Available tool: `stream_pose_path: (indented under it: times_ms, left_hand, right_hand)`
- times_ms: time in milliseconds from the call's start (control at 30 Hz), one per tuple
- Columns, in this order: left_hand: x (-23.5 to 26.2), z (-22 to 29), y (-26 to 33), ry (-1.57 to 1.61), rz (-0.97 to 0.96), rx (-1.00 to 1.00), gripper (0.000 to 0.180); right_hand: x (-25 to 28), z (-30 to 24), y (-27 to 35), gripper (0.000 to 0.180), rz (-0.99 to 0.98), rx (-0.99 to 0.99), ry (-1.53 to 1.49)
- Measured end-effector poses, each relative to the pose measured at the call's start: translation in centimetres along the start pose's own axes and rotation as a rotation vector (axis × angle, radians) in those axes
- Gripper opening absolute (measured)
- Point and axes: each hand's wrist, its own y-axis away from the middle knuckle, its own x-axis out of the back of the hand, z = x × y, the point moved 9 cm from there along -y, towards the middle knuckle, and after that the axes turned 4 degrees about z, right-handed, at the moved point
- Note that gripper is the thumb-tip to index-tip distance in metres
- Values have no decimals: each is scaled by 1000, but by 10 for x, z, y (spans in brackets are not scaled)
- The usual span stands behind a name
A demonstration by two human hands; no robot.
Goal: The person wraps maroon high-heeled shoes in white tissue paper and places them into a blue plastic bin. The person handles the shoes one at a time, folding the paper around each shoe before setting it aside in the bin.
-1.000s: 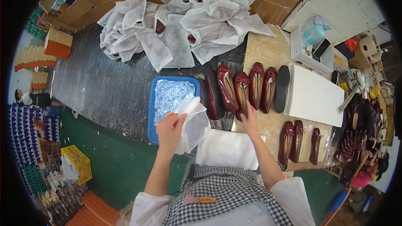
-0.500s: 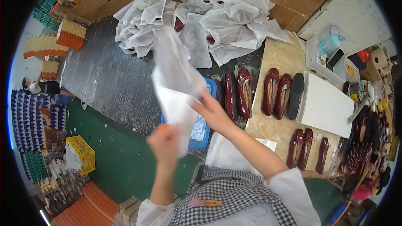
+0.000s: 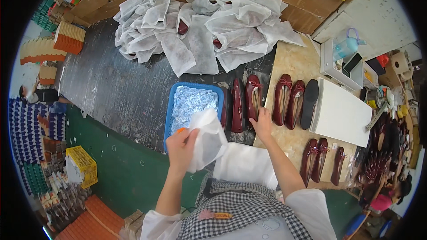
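My left hand (image 3: 181,149) is closed on a white cloth shoe bag (image 3: 207,140), which hangs beside the blue basket. Something orange shows at this hand's fingers. At the heel of a dark red ballet flat (image 3: 253,90) with a bow, my right hand (image 3: 263,126) has its thumb on one side and its fingers on the other. Left of that shoe lies another red flat (image 3: 238,113), turned on its side. A blue basket (image 3: 167,120) full of small pale blue packets stands in front of me. Flat white bags (image 3: 244,163) lie stacked at the table's near edge.
Filled white bags (image 3: 202,44) are heaped against the cardboard wall (image 3: 262,2). More red flats (image 3: 281,100) lie on the tan board to the right, near a white box lid (image 3: 342,111). A white tray (image 3: 329,62) holds a bottle and phone. Another person (image 3: 42,94) is far left.
The white bag has come down toward me and hangs from my left hand alone. My right hand has let go of it and moved right to the ballet flat.
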Motion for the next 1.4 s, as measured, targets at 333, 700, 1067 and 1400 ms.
stream_pose_path:
  times_ms: [333,700,1067,1400]
  left_hand:
    - [-52,-33,-13,-246,-79,-118,28]
    - [106,-9,20,143,415,119,26]
    - [28,-43,26,172,129,247,31]
    - [-9,-46,6,-245,76,-51,31]
  right_hand:
    - [133,-93,51,37,-858,317,-457]
    - [42,-310,26,31,-994,194,-1289]
    - [-44,-47,39,58,-189,40,-165]
    - [109,-58,47,61,-1175,-480,-1253]
